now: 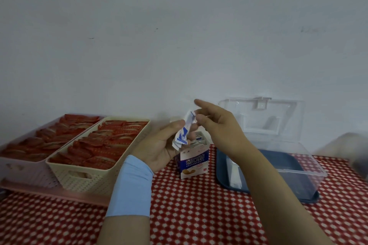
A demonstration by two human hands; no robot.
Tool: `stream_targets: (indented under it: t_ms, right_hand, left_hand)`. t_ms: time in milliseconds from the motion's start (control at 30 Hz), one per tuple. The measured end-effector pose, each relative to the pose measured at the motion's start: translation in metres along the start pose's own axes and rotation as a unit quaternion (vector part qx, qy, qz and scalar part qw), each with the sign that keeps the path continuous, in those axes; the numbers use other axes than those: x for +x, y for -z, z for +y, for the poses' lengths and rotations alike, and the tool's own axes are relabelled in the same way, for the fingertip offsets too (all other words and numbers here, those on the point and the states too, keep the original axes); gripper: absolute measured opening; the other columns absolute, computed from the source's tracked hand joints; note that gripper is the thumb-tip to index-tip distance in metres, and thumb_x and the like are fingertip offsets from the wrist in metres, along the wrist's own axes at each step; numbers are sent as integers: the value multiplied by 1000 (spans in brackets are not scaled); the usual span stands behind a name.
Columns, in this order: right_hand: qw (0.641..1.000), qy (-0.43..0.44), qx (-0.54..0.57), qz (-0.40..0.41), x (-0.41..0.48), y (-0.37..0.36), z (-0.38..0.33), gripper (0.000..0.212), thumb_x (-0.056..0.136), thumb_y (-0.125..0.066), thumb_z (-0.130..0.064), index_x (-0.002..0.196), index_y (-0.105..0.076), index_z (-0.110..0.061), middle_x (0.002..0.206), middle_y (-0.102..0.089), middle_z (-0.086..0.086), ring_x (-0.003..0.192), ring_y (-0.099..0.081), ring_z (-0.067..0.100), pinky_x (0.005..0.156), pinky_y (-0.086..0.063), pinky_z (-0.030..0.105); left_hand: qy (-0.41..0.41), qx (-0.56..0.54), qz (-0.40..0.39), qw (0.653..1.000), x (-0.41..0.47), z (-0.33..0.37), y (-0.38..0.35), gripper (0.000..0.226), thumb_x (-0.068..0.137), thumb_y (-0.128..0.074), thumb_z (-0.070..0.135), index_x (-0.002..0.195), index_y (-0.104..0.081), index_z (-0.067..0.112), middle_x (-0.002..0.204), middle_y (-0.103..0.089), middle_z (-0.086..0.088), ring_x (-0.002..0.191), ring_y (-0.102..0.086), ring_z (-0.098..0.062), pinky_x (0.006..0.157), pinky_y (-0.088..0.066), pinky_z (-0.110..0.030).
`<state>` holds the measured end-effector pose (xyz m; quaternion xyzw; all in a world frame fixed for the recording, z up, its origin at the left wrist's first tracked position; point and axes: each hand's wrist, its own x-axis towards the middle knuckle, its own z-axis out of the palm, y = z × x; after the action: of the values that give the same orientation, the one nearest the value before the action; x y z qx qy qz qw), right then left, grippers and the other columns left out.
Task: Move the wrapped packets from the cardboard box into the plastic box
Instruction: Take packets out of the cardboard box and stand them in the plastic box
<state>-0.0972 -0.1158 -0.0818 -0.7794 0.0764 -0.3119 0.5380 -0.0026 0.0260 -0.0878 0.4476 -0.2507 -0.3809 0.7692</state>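
A small blue-and-white cardboard box [194, 163] stands open on the red checked tablecloth, with white wrapped packets [196, 140] showing in its top. Above it my left hand [163, 145] grips a bunch of white-and-blue wrapped packets [184, 132]. My right hand [215, 121] pinches the upper end of that bunch between thumb and finger, forefinger pointing left. The clear plastic box [282, 167] with a dark blue base sits to the right, its lid [262, 119] raised against the wall. White packets [235, 173] lie along its left inside, partly hidden by my right forearm.
Two baskets at left, a cream one [87, 177] and a pink one [22, 167], hold several red packets and rest on a pink tray [59, 195]. A blurred grey object [356, 155] sits at the right edge. The white wall is close behind.
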Motion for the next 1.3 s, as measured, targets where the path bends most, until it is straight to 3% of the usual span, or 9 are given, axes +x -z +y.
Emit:
stream_targets:
  t_ms: [167,267,367,567,767,900,967,1133,1300]
  right_hand:
    - [961,-7,-276,-21,1,3,15,24,99,-58,-17,108,-74,-32,106,-70,-15,91,-61,3,75,-48,15]
    - [922,-8,-382,-60,4,-3,20,24,99,-57,-23,112,-74,-33,116,-69,-12,98,-60,8,85,-52,26]
    - [863,29,-497,-87,11,-13,23,24,99,-55,-32,116,-72,-38,114,-70,-11,103,-56,15,91,-45,35]
    - [823,54,-557,-96,21,-18,23,22,100,-51,-31,107,-72,-35,105,-69,-10,99,-57,16,94,-36,37]
    - [885,57,-461,-37,17,-16,20,17,103,-48,-26,109,-65,-26,102,-69,-8,91,-61,14,88,-47,33]
    - [897,10,-428,-113,15,-15,15,25,101,-54,-25,123,-65,-28,109,-70,-9,95,-62,10,84,-53,28]
    - [898,14,-427,-102,16,-12,13,21,100,-55,-21,110,-73,-26,103,-68,-9,95,-61,10,83,-51,26]
    - [967,17,-255,16,10,14,-5,19,97,-59,-13,91,-73,-25,84,-70,-15,77,-63,0,70,-47,17]
    - [988,25,-153,-8,-10,42,-24,22,96,-58,-4,89,-73,-19,72,-70,-12,65,-64,2,61,-45,11]
  left_hand:
    - [-57,-19,95,994,6,3,14,16,98,-53,13,104,-66,6,98,-77,-9,83,-75,-20,67,-61,-28]
    - [-78,-20,129,988,8,1,16,11,97,-57,11,99,-67,8,103,-76,-10,93,-75,-26,79,-61,-36]
    - [-70,22,140,987,8,-2,17,10,95,-61,11,100,-67,4,107,-76,-10,97,-74,-29,91,-56,-44]
    - [-69,61,156,984,7,-3,15,7,90,-68,10,91,-67,3,93,-77,-9,90,-75,-27,93,-56,-46]
    - [-78,104,177,976,9,-5,19,11,90,-69,12,94,-68,2,96,-76,-15,89,-76,-24,94,-56,-48]
    - [-89,129,181,971,11,-5,20,20,90,-70,14,103,-69,-1,91,-78,-9,88,-76,-20,90,-58,-47]
    - [-94,142,181,969,12,-5,20,20,89,-71,16,102,-69,0,92,-78,-7,89,-76,-20,88,-58,-44]
    - [-103,156,156,970,13,-1,11,13,89,-70,14,95,-67,3,94,-78,-8,89,-75,-22,82,-60,-39]
    - [-53,163,59,983,10,-5,-10,22,98,-58,15,111,-64,-2,109,-76,-6,96,-73,-26,85,-60,-40]
